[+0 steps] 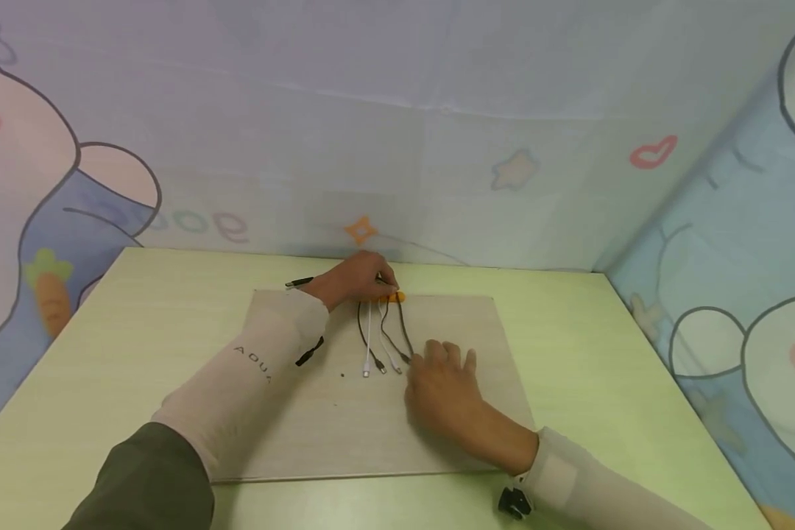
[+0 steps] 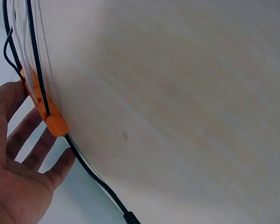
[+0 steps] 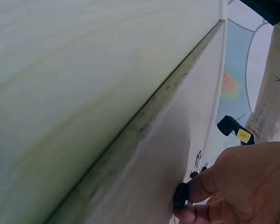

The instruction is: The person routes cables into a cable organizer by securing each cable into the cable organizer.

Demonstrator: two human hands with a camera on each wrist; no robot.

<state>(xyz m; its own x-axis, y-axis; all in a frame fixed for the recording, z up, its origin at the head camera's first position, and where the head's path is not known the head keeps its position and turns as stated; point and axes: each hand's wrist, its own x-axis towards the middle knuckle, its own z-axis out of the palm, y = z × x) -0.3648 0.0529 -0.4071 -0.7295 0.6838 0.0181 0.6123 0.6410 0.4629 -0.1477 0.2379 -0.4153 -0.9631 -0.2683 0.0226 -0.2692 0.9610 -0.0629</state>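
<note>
An orange cable holder [image 1: 400, 297] sits at the far edge of the board, with several black and white cables running through its slots. My left hand [image 1: 361, 276] holds this holder from behind, thumb and fingertips against it; the left wrist view shows the orange body [image 2: 57, 125] beside the fingers. With thumb and fingertip, my right hand [image 1: 445, 390] pinches the black end [image 3: 179, 196] of the rightmost black cable [image 1: 404, 324]. White cables [image 1: 369, 338] and other black ones lie toward me, connectors on the board. Another black connector [image 1: 310, 352] lies by the left forearm.
The pale board [image 1: 371, 442] lies on a light yellow-green table [image 1: 570, 353]. Beyond the board's far left edge is a black plug [image 1: 299, 282]. A printed cloth [image 1: 437, 147] stands behind and at both sides.
</note>
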